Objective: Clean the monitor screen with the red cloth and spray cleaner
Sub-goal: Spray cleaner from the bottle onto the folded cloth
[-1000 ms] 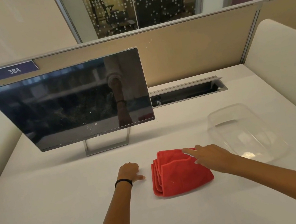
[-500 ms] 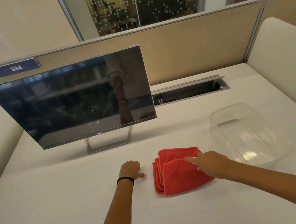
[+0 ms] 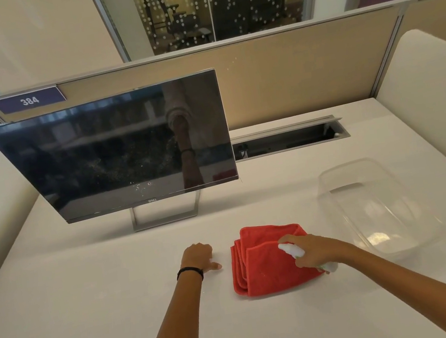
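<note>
**Q:** Where are your hands?

**A:** Your left hand (image 3: 200,261) rests on the white surface (image 3: 94,320), just left of the red cloth (image 3: 264,270) and not touching it. Its fingers are curled under, the thumb points toward the cloth, and it holds nothing. A black band (image 3: 190,272) circles that wrist. Your right hand (image 3: 315,252) is wrapped round a small white spray bottle (image 3: 291,250), held over the right part of the cloth with its nozzle end pointing left.

**Q:** Where are the task items?

**A:** The cloth lies folded on the surface in front of you, its stacked edges facing left. The monitor (image 3: 120,153) stands behind it and to the left on a metal stand (image 3: 164,214), screen dark, with pale specks near the lower middle.

**Q:** What else is on the surface?

**A:** A clear plastic container (image 3: 377,208) sits to the right of the cloth, apart from it. An open cable slot (image 3: 287,138) runs along the back edge, beside the monitor.
</note>
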### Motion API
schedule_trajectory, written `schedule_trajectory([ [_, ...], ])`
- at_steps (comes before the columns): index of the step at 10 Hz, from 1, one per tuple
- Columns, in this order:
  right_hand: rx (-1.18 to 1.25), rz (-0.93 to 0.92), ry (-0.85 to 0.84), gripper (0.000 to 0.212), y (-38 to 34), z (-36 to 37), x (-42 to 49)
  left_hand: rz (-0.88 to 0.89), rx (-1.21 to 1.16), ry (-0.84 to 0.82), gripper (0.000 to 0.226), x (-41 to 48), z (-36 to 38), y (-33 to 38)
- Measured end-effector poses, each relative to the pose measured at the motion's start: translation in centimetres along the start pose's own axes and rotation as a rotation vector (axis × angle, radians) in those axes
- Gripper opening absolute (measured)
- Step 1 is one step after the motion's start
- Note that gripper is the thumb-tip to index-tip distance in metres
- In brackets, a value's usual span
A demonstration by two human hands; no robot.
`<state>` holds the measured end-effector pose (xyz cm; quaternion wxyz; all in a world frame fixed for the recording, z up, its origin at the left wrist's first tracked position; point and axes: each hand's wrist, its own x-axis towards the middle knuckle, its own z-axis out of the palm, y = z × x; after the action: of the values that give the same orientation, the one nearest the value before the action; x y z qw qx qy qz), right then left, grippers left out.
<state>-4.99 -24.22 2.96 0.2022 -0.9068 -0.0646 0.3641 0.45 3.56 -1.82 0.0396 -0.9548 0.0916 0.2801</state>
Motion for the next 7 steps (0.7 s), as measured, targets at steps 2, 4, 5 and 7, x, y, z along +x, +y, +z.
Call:
schedule_trajectory([
  [2,-0.015,-0.089,0.225,0.059,-0.1,0.5,0.0,0.003,0.015,0.004,0.052,0.1,0.1,-0.1],
  [4,-0.213,-0.157,0.385,0.056,0.1,1.4,0.1,0.007,0.024,-0.002,0.052,0.1,0.1,-0.1],
  [5,-0.268,-0.165,0.407,0.059,-0.2,1.5,-0.3,0.006,0.025,0.0,0.052,0.2,0.2,-0.1],
  [7,-0.385,-0.201,0.449,0.055,-0.6,1.1,-0.4,0.004,0.028,-0.001,0.052,0.2,0.3,-0.2],
])
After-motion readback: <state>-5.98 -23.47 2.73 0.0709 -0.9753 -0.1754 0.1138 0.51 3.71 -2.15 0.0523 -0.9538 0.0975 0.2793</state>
